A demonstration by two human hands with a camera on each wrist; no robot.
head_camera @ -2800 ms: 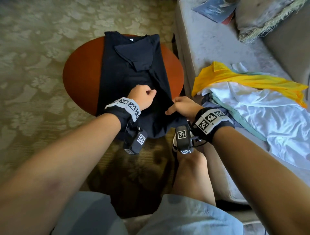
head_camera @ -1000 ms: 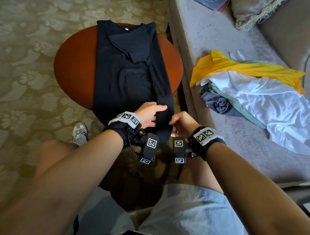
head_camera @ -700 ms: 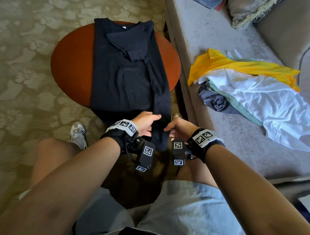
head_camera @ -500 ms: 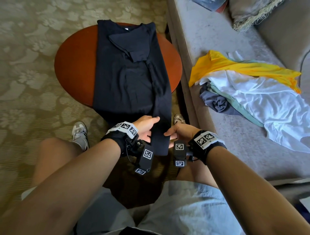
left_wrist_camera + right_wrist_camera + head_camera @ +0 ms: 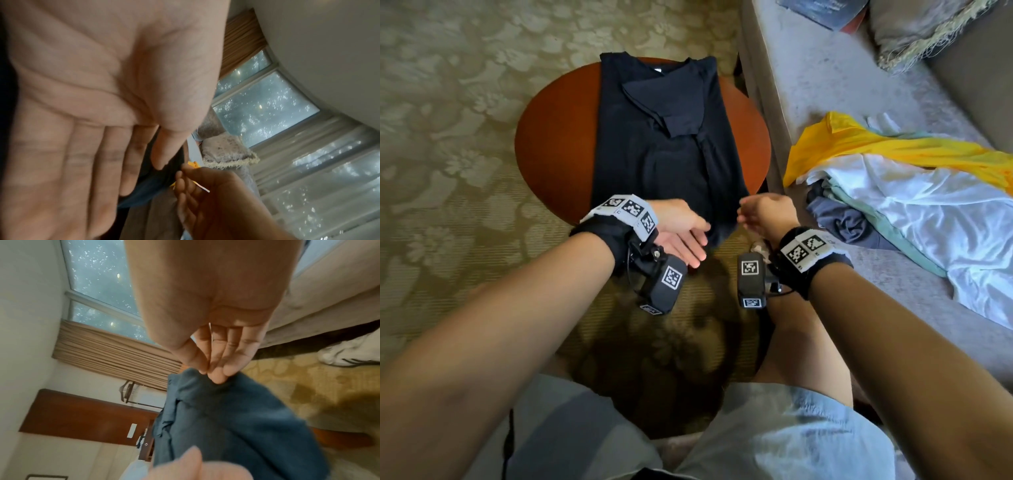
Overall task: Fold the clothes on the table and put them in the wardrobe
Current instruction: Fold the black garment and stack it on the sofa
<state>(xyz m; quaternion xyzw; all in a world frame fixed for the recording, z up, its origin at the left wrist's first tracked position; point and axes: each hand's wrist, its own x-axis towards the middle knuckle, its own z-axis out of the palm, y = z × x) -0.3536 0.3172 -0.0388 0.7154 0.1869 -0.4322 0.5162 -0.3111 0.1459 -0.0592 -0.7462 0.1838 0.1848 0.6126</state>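
Note:
A black shirt point(image 5: 664, 164), folded into a long strip, lies on the round red-brown table point(image 5: 551, 150), collar at the far side. Its near hem hangs just past the table's front edge. My right hand point(image 5: 743, 214) pinches that hem at its right corner; the right wrist view shows thumb and fingertips of the right hand point(image 5: 211, 374) closed on the dark cloth point(image 5: 226, 418). My left hand point(image 5: 702, 243) is at the hem's left side with palm up and fingers straight. In the left wrist view the left hand point(image 5: 142, 180) lies flat, the cloth point(image 5: 135, 201) just beyond its fingertips.
A grey sofa point(image 5: 808, 68) runs along the right of the table. On it lies a loose pile: a yellow garment point(image 5: 859, 144), a white one point(image 5: 928, 212) and a dark grey one point(image 5: 842, 222). A book point(image 5: 825, 13) and cushion point(image 5: 914, 27) sit further back. Patterned carpet surrounds the table.
The hanging hem has come up from well below the table edge to about its level. My left hand's fingers have straightened out; my right hand keeps its pinch.

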